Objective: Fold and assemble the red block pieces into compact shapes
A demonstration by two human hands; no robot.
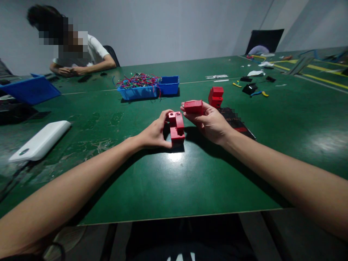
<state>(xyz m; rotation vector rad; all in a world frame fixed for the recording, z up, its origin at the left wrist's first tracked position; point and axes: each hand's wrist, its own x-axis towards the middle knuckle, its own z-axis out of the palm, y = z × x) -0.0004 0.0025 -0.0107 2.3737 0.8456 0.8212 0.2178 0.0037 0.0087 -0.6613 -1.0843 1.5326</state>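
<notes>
In front of me, my left hand (155, 133) grips a red notched block (177, 127) from its left side, fingers behind and thumb at the near edge. A small hole shows in the block's top. Just to the right, my right hand (213, 121) is raised over the table with a smaller red ribbed block (193, 107) between thumb and fingers. The two red pieces are close but apart. Beyond my right hand stands another red block (216, 97), stepped in shape, near a flat black and red packet (237, 121) partly hidden by my wrist.
On the green table (179, 188), a light blue bin (139, 93) heaped with coloured wires adjoins a dark blue bin (169, 85). A white device (40, 141) lies left. Pliers (259, 94) and black pieces sit back right. A person (95, 50) works across the table.
</notes>
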